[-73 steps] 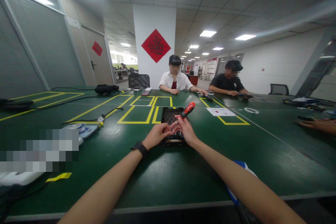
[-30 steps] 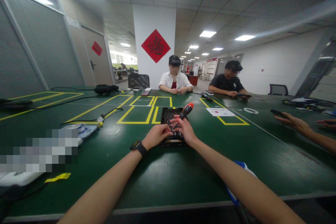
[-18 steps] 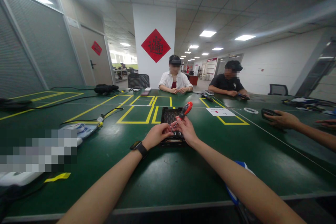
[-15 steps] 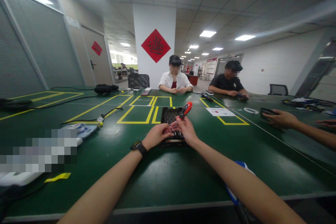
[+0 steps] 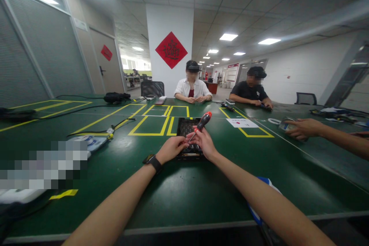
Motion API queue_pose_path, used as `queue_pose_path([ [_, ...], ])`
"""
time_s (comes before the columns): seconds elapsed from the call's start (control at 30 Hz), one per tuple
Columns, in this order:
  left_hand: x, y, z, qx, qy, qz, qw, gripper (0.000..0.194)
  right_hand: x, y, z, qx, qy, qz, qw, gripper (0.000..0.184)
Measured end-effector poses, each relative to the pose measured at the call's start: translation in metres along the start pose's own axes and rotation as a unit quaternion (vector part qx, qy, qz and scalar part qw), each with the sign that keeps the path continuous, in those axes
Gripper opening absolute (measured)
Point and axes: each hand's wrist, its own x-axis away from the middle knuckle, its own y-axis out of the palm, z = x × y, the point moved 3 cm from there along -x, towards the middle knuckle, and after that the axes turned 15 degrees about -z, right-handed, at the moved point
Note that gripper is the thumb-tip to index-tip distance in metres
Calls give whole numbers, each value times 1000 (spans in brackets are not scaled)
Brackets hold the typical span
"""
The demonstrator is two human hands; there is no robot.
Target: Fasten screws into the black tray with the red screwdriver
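Note:
A black tray (image 5: 184, 124) with small compartments lies on the green table (image 5: 184, 196) in front of me. My right hand (image 5: 204, 142) grips a red and black screwdriver (image 5: 202, 121), handle tilted up to the far right, thin shaft pointing down left. My left hand (image 5: 172, 148), with a dark watch (image 5: 152, 161) on the wrist, is curled at the shaft's tip, fingers pinched together. What sits between those fingers is too small to see. Both hands hover over the tray's near end.
Yellow tape boxes (image 5: 150, 125) mark the table. Two people (image 5: 192, 87) sit at the far side. A co-worker's hand (image 5: 300, 128) at the right holds a small device. A white paper (image 5: 242, 122), a tape ring (image 5: 273, 120), cables (image 5: 115, 126) and a blue-white object (image 5: 266, 182) lie around.
My own hands stay nearly still, with small shifts of the screwdriver. The co-worker's hand at the right has reached further in across the table with a small object.

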Motion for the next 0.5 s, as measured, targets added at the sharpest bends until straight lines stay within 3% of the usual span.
queue_pose_path([
  [0.5,1,-2,4,21,-20,7,1000,21,0,3,-2,17,4,-3,1000,29],
])
